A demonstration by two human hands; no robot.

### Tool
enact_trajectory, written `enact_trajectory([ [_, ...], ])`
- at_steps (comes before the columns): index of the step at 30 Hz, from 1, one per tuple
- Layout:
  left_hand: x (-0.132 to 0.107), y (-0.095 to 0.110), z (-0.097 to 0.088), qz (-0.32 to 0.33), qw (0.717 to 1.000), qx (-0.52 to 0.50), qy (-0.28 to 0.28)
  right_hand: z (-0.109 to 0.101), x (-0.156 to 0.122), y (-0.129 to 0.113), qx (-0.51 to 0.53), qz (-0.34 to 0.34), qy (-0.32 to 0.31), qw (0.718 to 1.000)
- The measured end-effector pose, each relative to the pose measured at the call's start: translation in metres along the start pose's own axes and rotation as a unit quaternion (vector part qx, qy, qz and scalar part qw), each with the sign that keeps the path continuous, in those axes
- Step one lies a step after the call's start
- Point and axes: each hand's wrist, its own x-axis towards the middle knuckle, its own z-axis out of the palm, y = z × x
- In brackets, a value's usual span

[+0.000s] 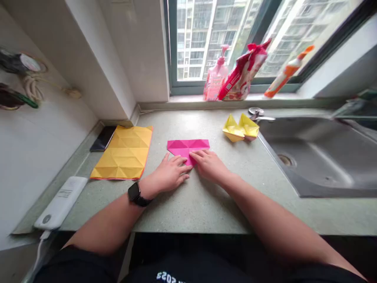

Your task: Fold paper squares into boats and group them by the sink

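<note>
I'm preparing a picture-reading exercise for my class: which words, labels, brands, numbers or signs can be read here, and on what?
"202", upside down on the dark shirt; the rest is unclear.
White power bank: print too small to read.
Pump bottle, red bag, orange-capped bottle: labels too blurred to read.
Round dial on the left: markings too blurred.

Dark shirt and black smartwatch, folks!
Rounded-square face there, dark strap round the left wrist; short dark sleeves, and white lettering upside down on the chest!
</note>
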Motion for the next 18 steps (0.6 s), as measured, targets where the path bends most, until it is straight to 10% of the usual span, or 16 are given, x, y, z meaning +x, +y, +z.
enact_trajectory([
  [18, 0.000, -0.016, 0.007, -0.148, 0.981, 0.086, 0.088, -0.008, -0.021, -0.011, 0.147, -0.169, 0.007, 0.975],
])
